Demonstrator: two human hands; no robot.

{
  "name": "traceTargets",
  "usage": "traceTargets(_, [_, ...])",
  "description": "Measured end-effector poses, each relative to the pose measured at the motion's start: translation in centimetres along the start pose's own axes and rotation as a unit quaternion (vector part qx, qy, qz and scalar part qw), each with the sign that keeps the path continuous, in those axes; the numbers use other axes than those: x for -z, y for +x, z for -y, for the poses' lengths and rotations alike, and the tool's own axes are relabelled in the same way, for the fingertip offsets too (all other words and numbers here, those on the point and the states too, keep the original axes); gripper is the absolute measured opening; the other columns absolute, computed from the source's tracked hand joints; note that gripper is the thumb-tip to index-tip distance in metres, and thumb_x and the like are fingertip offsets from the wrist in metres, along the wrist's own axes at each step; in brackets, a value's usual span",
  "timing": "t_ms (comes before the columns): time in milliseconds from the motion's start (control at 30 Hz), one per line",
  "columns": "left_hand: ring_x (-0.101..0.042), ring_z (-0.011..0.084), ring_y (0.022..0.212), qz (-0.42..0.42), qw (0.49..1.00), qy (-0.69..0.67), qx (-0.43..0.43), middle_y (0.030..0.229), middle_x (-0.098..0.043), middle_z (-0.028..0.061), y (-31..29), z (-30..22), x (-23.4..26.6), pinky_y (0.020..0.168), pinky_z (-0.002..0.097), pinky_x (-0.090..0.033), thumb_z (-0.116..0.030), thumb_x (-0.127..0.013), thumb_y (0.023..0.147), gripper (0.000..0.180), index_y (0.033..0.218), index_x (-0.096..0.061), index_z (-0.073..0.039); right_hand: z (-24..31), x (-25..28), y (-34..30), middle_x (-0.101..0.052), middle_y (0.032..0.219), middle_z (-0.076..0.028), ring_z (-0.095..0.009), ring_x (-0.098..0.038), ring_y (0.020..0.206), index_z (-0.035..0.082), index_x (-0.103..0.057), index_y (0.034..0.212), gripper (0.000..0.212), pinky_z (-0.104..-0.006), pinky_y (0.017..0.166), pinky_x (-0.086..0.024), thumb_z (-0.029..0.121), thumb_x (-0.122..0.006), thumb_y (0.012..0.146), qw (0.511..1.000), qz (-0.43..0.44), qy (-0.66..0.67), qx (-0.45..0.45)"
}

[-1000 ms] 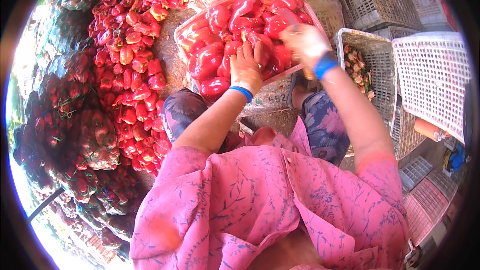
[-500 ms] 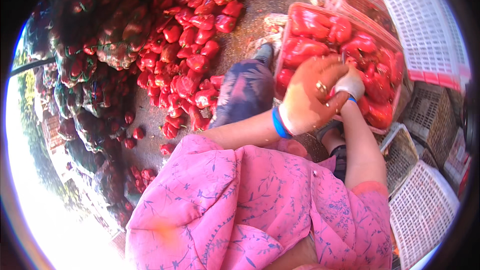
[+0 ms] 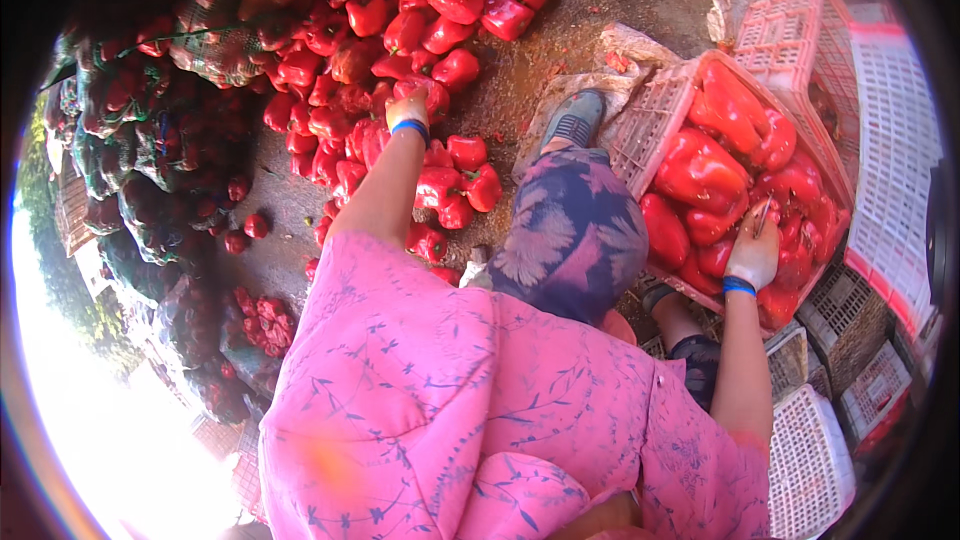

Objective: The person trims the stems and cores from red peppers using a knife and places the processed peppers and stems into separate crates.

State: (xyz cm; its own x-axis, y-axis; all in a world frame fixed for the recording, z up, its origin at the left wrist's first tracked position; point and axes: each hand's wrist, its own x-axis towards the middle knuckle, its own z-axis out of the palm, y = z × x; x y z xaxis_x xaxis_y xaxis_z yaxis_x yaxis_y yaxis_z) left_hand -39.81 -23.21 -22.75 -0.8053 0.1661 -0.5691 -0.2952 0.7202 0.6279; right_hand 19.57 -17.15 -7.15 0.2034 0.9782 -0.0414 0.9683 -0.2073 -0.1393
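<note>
My left hand [image 3: 407, 110], gloved with a blue band at the wrist, reaches out to a heap of red bell peppers [image 3: 360, 130] on the ground. It touches a pepper there, but its fingers blend into the red and their grip cannot be made out. Over on the right, my right hand [image 3: 755, 252] in a pale stained glove is closed, with a thin, small blade-like tool [image 3: 762, 216] sticking up from the fingers. This hand rests above large red peppers [image 3: 703, 170] filling a pink plastic crate [image 3: 650, 130].
Stuffed net bags of peppers [image 3: 150, 160] are stacked along the left. More crates stand at right: a pink one [image 3: 780, 35], a white one [image 3: 895, 150] and another white one [image 3: 810, 465]. My shoe [image 3: 577, 120] is beside a crumpled sack [image 3: 610, 65].
My left hand has left the right hand over the crate and swung left to the pepper heap. My right hand stays at the crate. The whole view has shifted.
</note>
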Motion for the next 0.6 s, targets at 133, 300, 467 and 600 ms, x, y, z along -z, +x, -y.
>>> traceTargets(133, [-0.061, 0.0355, 0.122, -0.083, 0.941, 0.321, 0.073, 0.132, -0.057, 0.0247, -0.4, -2.3, -4.1, 0.1, 0.0411, -0.051, -0.037, -0.081, 0.072, 0.084, 0.136, -0.042, 0.001, 0.0, 0.1, -0.1, -0.065, 0.087, -0.02, -0.04, -0.063, 0.08, 0.002, -0.063, 0.092, 0.033, -0.0489, 0.072, -0.048, 0.035, -0.06, 0.095, 0.999, 0.001, -0.033, 0.001])
traceTargets(300, [-0.06, 0.0358, 0.122, -0.191, 0.917, 0.318, 0.147, 0.136, -0.052, 0.0227, 0.5, -2.2, -7.3, 0.101, 0.0452, -0.052, -0.035, -0.086, 0.066, 0.089, 0.132, -0.036, -0.003, 0.1, 0.3, 0.3, -0.064, 0.084, -0.02, -0.038, -0.063, 0.078, 0.003, -0.063, 0.09, 0.031, -0.0481, 0.071, -0.048, 0.033, -0.063, 0.094, 0.998, 0.034, -0.055, -0.026])
traceTargets(467, [-0.064, 0.0311, 0.115, -0.158, 0.938, 0.299, 0.073, 0.128, -0.059, 0.0212, 3.4, 0.2, -4.5, 0.093, 0.0453, -0.055, -0.029, -0.083, 0.067, 0.083, 0.131, -0.039, -0.001, 0.4, 0.1, 0.1, -0.065, 0.085, -0.018, -0.039, -0.063, 0.078, 0.004, -0.063, 0.088, 0.03, -0.0478, 0.071, -0.049, 0.033, -0.064, 0.093, 0.996, 0.011, -0.087, 0.0])
traceTargets(600, [-0.062, 0.0241, 0.054, 0.025, 0.988, -0.069, 0.137, 0.064, -0.062, 0.0101, 5.1, 2.0, -2.9, 0.051, 0.0441, -0.055, -0.015, -0.078, 0.071, 0.05, 0.113, -0.054, 0.0, 0.4, 0.7, 0.2, -0.065, 0.085, -0.019, -0.04, -0.063, 0.079, 0.004, -0.063, 0.088, 0.028, -0.0476, 0.07, -0.049, 0.031, -0.065, 0.092, 0.998, 0.041, -0.044, -0.008])
